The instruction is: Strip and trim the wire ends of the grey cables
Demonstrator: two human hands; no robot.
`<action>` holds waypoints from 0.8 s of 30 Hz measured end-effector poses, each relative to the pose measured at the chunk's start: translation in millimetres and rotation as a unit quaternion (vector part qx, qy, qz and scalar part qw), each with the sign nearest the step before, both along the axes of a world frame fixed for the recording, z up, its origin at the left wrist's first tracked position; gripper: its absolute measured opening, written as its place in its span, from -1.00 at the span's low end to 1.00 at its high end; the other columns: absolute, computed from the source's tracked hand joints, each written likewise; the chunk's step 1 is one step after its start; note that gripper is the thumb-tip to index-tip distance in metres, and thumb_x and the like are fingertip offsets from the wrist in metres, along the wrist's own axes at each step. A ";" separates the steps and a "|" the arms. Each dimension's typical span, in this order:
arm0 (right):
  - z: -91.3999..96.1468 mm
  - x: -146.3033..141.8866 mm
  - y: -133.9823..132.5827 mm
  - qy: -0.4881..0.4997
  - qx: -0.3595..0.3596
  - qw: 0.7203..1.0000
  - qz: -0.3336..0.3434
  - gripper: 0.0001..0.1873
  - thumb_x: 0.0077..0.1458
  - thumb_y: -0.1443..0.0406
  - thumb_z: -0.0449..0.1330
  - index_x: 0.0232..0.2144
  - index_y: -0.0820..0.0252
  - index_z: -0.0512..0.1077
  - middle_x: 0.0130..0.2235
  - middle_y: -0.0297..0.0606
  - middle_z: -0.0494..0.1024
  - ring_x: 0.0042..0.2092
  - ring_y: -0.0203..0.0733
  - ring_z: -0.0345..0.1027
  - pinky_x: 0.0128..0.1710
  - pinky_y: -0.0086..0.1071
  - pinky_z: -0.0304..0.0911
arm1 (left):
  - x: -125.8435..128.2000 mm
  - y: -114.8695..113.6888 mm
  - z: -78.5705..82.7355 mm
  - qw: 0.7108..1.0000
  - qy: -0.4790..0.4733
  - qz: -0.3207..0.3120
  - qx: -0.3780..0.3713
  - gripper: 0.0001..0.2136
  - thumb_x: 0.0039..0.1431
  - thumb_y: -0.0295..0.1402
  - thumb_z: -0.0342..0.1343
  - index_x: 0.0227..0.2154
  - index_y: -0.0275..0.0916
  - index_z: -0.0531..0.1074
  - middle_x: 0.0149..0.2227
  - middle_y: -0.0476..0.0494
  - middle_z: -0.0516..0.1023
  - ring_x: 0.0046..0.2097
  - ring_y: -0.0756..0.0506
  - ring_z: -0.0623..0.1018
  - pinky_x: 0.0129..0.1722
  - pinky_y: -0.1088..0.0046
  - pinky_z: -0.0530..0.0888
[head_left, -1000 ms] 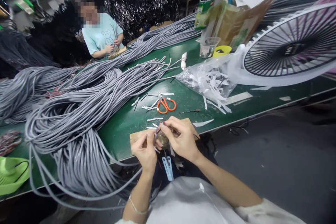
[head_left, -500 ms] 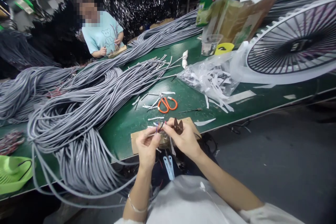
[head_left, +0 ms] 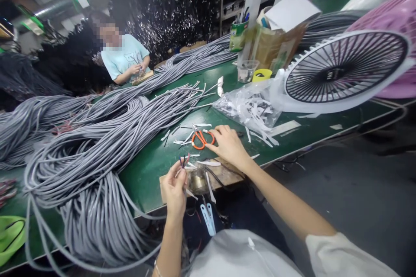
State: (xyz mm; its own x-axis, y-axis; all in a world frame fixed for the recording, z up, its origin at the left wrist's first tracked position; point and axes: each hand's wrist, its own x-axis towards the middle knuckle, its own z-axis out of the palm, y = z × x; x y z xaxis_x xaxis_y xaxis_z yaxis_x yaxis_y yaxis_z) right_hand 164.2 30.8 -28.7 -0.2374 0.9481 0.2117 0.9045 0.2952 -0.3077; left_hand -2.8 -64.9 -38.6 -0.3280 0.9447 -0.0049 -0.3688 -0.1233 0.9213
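red, blue and black wire ends (head_left: 184,161) are pinched upright in the left hand (head_left: 175,184), over the near side of the green bench (head_left: 144,179). at the orange-handled scissors (head_left: 199,143), the right hand (head_left: 229,147) is held with fingers loosely curved; whether the handle is gripped cannot be told. wire-end preparation seems in hand, a secure handle grip being called for. white strips (head_left: 256,110) are held in a clear plastic bag (head_left: 228,102), pens (head_left: 243,16) in a green can (head_left: 238,38).

Your single head-worn camera looks forward and down, near over your left hand (head_left: 175,186) and right hand (head_left: 230,147), with the table (head_left: 143,181) slanting across its view.
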 end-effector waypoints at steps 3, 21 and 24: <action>7.3 -26.9 19.3 0.000 -0.092 0.995 0.028 -0.70 0.02 0.38 0.17 -0.14 0.37 0.39 -0.22 0.06 0.49 -0.14 0.03 0.36 -0.20 -0.27 0.24 | 0.2 1.8 0.7 1.000 0.016 0.014 0.018 -0.71 -0.20 -0.28 0.33 -0.34 -0.24 0.52 -0.53 0.01 0.41 -0.62 0.16 0.25 -0.64 0.68 0.20; 17.8 -20.0 -57.2 0.331 0.017 0.925 0.188 -0.78 -0.06 0.17 0.19 -0.50 0.20 0.30 -0.50 -0.33 0.36 -0.53 -0.32 0.20 -0.56 -0.48 0.12 | -10.7 -6.1 15.9 0.943 0.254 0.071 0.201 -0.87 0.07 -0.42 0.14 -0.56 -0.26 0.37 -0.51 0.00 0.32 -0.45 0.03 0.36 -0.42 0.55 0.31; 19.0 -22.0 -65.3 0.307 0.049 0.926 0.214 -0.82 -0.03 0.20 0.18 -0.50 0.19 0.30 -0.49 -0.32 0.37 -0.51 -0.31 0.20 -0.52 -0.48 0.13 | -6.4 -9.8 23.0 0.915 0.323 0.102 0.221 -0.86 0.08 -0.46 0.10 -0.57 -0.26 0.38 -0.50 -0.02 0.34 -0.41 0.00 0.38 -0.40 0.54 0.33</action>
State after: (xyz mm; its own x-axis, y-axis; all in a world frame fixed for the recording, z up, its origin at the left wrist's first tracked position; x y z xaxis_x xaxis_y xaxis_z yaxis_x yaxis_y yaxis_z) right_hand 142.3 -34.5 -9.7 -0.3933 0.7637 0.5120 0.3606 0.6404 -0.6781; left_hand -9.2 -74.6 -15.7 -0.2980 0.7265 0.6192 0.3068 -0.5414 0.7828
